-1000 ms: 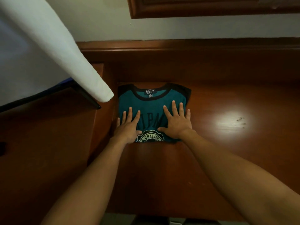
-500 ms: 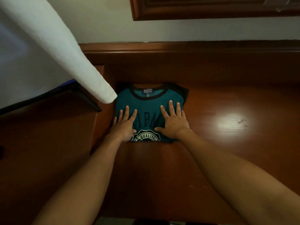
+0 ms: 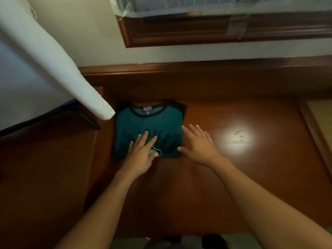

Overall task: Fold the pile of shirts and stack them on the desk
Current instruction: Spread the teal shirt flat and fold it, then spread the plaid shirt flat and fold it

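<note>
A folded teal shirt (image 3: 149, 123) with a black collar and black printed letters lies flat on the dark wooden desk (image 3: 224, 177), near its back left. My left hand (image 3: 142, 152) rests flat on the shirt's front edge, fingers straight and spread. My right hand (image 3: 199, 145) is flat with spread fingers just right of the shirt, over the bare desk; only its thumb tip reaches the shirt's right front corner. Neither hand holds anything.
A white padded board end (image 3: 93, 99) juts over the desk's left, just above the shirt's left corner, with a black frame (image 3: 86, 117) below it. A wooden ledge (image 3: 197, 69) and wall run behind. A bright light reflection (image 3: 237, 139) shines on the desk.
My right hand has slid off the shirt to the right, onto the bare desk. My left hand has drawn back to the shirt's front edge. The camera has tilted up, showing more wall.
</note>
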Tool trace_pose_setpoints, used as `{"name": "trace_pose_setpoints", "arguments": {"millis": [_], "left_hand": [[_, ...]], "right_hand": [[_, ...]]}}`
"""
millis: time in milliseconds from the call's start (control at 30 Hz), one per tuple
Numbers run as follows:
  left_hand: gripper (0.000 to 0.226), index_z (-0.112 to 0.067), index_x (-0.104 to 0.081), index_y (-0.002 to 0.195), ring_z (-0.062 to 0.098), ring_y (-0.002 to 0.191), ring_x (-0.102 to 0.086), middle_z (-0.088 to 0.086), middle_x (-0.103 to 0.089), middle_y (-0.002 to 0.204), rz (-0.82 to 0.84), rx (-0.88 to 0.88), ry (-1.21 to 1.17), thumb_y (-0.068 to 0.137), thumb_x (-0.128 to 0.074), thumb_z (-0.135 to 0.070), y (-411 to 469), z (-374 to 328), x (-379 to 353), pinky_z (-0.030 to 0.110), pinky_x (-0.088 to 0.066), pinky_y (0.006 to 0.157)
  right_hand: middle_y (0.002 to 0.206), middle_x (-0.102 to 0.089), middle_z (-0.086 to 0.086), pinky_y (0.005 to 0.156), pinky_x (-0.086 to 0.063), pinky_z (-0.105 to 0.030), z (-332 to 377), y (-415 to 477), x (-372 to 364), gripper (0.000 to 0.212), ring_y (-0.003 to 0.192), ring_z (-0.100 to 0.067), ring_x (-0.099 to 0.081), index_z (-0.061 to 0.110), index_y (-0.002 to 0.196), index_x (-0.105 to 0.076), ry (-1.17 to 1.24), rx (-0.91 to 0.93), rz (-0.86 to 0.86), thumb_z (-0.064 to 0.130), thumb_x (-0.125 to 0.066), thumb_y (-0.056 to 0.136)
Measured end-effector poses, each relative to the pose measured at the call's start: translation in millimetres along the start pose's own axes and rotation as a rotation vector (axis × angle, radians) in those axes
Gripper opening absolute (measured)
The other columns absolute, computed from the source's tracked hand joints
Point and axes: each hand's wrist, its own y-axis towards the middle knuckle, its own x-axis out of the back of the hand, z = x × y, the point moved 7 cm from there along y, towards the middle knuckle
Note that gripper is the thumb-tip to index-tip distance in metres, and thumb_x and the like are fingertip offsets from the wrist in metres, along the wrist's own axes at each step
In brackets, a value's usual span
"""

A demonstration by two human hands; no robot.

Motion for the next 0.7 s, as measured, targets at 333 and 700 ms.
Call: {"name": "trace_pose_setpoints", "arguments": {"millis": [333, 700], "left_hand": [[0.048, -0.027, -0.048, 0.149, 0.01, 0.142, -0.036, -0.009, -0.042, 0.153, -0.205, -0.021, -0.38, 0.102, -0.057, -0.035, -99.4, -175.9, -1.3, 0.019, -0.023, 0.11], [0.051, -0.027, -0.048, 0.148, -0.015, 0.127, -0.029, -0.013, -0.048, 0.149, -0.194, -0.328, -0.37, 0.1, -0.061, -0.036, -175.2, -437.1, -86.8, 0.008, -0.023, 0.107]], "right_hand": [[0.164, -0.028, 0.004, 0.119, -0.031, -0.042, -94.5, -195.3, 58.7, 0.08, 0.15, -0.019, -0.027, 0.032, 0.16, -0.021, 0.334, -0.22, -0.23, 0.06, -0.055, 0.095], [0.156, -0.042, -0.001, 0.114, -0.026, -0.026, -291.0, -438.3, 139.4, 0.067, 0.144, -0.015, -0.036, 0.02, 0.154, -0.041, 0.43, -0.383, -0.638, 0.045, -0.063, 0.095]]}}
